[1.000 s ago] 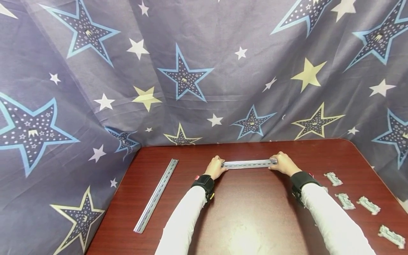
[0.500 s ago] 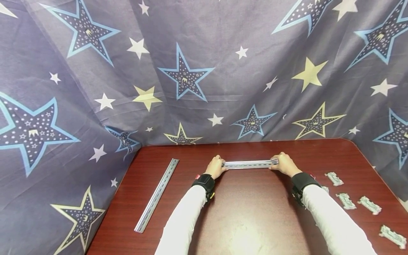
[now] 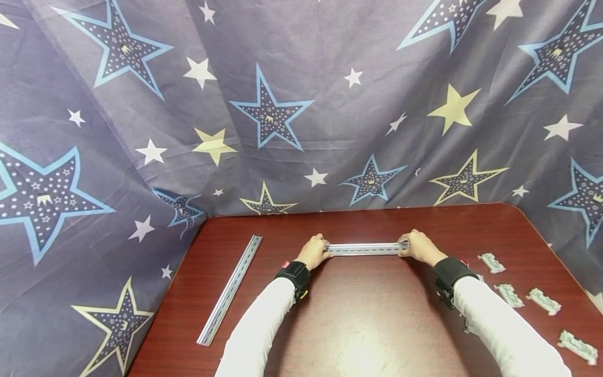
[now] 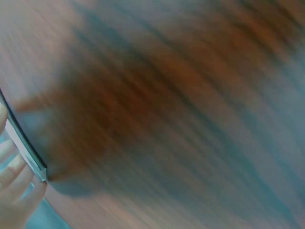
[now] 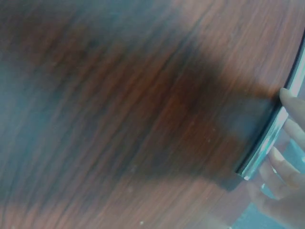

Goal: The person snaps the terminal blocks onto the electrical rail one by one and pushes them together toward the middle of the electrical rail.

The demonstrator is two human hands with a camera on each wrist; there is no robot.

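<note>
A slotted silver metal rail (image 3: pixel 365 250) lies crosswise between my hands toward the back of the table in the head view. My left hand (image 3: pixel 314 252) grips its left end, and my right hand (image 3: pixel 419 247) grips its right end. In the left wrist view the rail's end (image 4: pixel 35 164) shows against the curled fingers (image 4: pixel 14 174). The right wrist view has the other end of the rail (image 5: pixel 262 148), with thumb and fingers (image 5: pixel 283 167) around it. A second, longer-looking slotted rail (image 3: pixel 231 290) rests slantwise on the left side of the table.
Several small pale grey-green plastic clips (image 3: pixel 544 301) are scattered over the right side of the red-brown table (image 3: pixel 377 314). One is partly covered by my right sleeve (image 3: pixel 499 319). A star-patterned cloth (image 3: pixel 301 104) hangs behind the table's back edge.
The rail has come slightly nearer to me with both hands still gripping its ends. The left forearm has shifted a little to the left; the second rail and clips stay put.
</note>
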